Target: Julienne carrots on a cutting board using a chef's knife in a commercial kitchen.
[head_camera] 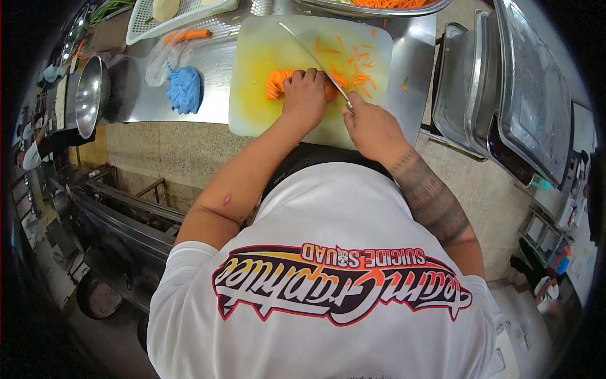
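On a pale plastic cutting board (255, 52), stained yellow, lies a row of overlapping carrot slices (274, 86). My left hand (305, 97) presses down on the slices with bent fingers. My right hand (374, 123) grips the handle of a kitchen knife (310, 56), whose long blade slants up and left, close beside my left fingertips. Cut carrot strips (362, 78) are scattered on the board right of the slices. The blade partly covers the slices by my fingers.
A blue cloth (183, 90), a plastic bag (161, 61) and a carrot piece (193, 34) lie left of the board. Beyond are a white perforated basket (184, 23) and a metal tray of shredded carrot (374, 10). A steel bowl (90, 97) stands far left; metal trays (530, 94) stand right.
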The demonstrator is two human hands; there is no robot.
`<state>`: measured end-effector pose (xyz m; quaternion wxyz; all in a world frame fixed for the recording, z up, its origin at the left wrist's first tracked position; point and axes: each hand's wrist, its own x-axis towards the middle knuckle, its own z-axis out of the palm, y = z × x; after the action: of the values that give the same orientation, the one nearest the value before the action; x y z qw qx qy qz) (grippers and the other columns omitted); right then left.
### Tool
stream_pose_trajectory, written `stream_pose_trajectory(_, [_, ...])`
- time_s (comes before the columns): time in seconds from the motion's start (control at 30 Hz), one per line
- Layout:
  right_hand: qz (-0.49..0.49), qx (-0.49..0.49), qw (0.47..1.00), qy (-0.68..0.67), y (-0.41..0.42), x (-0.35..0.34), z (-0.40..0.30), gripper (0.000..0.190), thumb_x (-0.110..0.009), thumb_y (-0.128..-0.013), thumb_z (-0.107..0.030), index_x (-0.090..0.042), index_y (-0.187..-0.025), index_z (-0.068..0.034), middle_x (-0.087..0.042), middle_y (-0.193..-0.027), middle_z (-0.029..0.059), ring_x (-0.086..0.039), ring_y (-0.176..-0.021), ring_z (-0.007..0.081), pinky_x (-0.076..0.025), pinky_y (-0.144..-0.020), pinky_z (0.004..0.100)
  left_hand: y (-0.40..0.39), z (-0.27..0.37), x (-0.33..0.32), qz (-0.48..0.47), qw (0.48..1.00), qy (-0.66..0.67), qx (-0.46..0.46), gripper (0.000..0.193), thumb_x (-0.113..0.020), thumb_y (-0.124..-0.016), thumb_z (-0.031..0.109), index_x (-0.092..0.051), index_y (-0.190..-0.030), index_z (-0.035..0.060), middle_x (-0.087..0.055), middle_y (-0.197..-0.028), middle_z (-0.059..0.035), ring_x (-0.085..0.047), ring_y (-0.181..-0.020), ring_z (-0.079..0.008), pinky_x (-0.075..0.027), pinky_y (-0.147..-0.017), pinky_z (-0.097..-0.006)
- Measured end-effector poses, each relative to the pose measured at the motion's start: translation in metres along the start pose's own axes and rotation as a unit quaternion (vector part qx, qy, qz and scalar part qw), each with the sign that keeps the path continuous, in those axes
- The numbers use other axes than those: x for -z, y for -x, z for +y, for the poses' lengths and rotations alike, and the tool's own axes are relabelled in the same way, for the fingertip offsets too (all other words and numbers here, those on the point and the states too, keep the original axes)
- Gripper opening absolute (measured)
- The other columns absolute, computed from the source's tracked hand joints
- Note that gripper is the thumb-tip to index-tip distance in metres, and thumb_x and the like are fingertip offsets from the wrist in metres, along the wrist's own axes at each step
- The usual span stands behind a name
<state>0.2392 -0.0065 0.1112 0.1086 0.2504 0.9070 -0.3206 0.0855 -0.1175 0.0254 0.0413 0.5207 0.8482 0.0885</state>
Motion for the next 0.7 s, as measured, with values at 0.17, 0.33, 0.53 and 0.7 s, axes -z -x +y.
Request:
stream_pose_trajectory(0.17, [0.013,0.004,1.000,-0.016,0.005,0.019,-0.015,0.026,-0.051,-0.106,-0.027,-0.054,-0.114,-0.003,-0.072,-0.090,0.0239,-0.071,-0.088,0.0452,-0.054,-0.079,0.0586,0.003,0.000,-0.002,0.001,1.000,0.025,0.007,0.047,-0.079,-0.083,0.024,-0.066,-0.123,0.0047,-0.065,-0.119,-0.0104,-0.060,-0.114,-0.0320,-0.044,-0.096,-0.0512])
stream_pose_trajectory(0.33, [0.009,-0.002,1.000,-0.006,-0.007,-0.003,0.002,0.026,-0.052,-0.106,-0.028,-0.054,-0.113,-0.003,-0.072,-0.090,0.0232,-0.071,-0.087,0.0457,-0.055,-0.079,0.0574,-0.003,0.003,0.002,-0.015,1.000,0.025,0.007,0.046,-0.078,-0.084,0.022,-0.065,-0.124,0.0044,-0.065,-0.120,-0.0108,-0.058,-0.117,-0.0321,-0.043,-0.098,-0.0512])
stream_pose_trajectory(0.53, [-0.006,-0.012,1.000,-0.017,0.009,0.009,-0.009,0.026,-0.052,-0.106,-0.026,-0.053,-0.114,-0.001,-0.071,-0.087,0.0233,-0.070,-0.086,0.0461,-0.054,-0.079,0.0577,0.003,0.000,-0.002,-0.001,0.999,0.035,0.007,0.045,-0.078,-0.084,0.021,-0.065,-0.124,0.0033,-0.065,-0.122,-0.0115,-0.058,-0.120,-0.0322,-0.043,-0.099,-0.0506])
stream_pose_trajectory(0.7, [-0.007,0.004,1.000,-0.017,0.009,0.022,-0.014,0.026,-0.052,-0.106,-0.027,-0.054,-0.114,-0.001,-0.071,-0.088,0.0238,-0.070,-0.086,0.0462,-0.054,-0.079,0.0584,0.002,0.001,0.000,-0.018,0.999,0.034,0.019,0.045,-0.077,-0.086,0.022,-0.063,-0.124,0.0017,-0.064,-0.122,-0.0130,-0.058,-0.120,-0.0338,-0.042,-0.101,-0.0506])
